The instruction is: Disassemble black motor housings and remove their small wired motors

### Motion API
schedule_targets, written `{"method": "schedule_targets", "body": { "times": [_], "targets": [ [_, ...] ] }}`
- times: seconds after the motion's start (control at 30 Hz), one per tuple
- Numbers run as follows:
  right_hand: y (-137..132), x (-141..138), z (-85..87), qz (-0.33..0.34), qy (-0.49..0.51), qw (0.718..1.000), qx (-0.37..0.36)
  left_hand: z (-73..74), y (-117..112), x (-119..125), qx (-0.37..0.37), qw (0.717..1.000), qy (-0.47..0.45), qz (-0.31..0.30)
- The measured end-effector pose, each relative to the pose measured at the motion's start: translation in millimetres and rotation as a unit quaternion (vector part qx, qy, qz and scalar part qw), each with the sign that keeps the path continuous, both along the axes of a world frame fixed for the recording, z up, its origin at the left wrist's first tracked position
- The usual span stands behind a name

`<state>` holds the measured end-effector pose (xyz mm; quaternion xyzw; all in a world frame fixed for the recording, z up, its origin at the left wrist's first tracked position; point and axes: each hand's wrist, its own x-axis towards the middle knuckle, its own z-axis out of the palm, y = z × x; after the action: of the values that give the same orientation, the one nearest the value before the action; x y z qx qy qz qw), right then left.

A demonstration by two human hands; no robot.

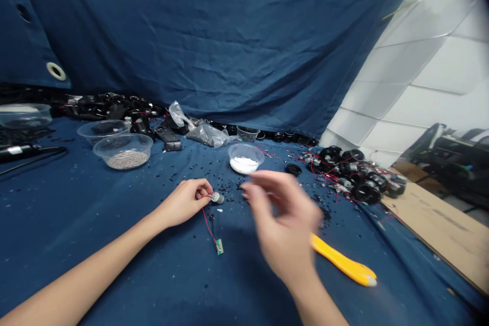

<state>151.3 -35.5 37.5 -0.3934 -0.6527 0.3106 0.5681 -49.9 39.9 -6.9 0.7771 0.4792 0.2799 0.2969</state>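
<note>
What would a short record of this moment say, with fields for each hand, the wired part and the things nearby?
left hand: fingers pinch a small silver disc
right hand: blurred, fingers apart, nothing visibly held
wiring: red wire runs down to a small green circuit board
nearby: yellow-handled tool; plastic bowl of white powder
surface: blue cloth, scattered with black granules

Metal disc (217, 197) in my left hand (184, 204): smooth, faint sheen. Wires (207, 224): thin, glossy plastic sheath. Circuit board (219, 247): green, matt. Backdrop cloth (214, 46): blue, matt, creased. Bowl (246, 155): clear, smooth plastic. Handle (342, 260): yellow, glossy plastic. Cardboard (435, 229): brown, matt, slightly rough.
</note>
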Motion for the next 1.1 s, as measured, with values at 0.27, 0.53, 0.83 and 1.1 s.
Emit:
{"method": "schedule_targets", "body": {
  "times": [0.27, 0.53, 0.83, 1.1],
  "targets": [
    [59.7, -23.3, -60.2, 0.004, -0.266, 0.962, -0.051, -0.8, 4.0, 3.1, -0.097, 0.99, -0.089, -0.041],
    [66.5, -18.3, -54.5, 0.015, -0.015, 0.996, -0.085, 31.2, -12.5, -6.9, -0.252, 0.908, -0.314, -0.118],
    [59.6, -1.7, -29.1, 0.244, 0.296, 0.89, -0.246, 11.0, 0.8, -1.1, -0.099, 0.985, -0.126, -0.06],
    [63.1, 3.9, -27.5, 0.293, 0.379, 0.826, -0.298, -10.1, -9.9, 15.3, 0.073, 0.983, 0.128, -0.114]
  ]
}}
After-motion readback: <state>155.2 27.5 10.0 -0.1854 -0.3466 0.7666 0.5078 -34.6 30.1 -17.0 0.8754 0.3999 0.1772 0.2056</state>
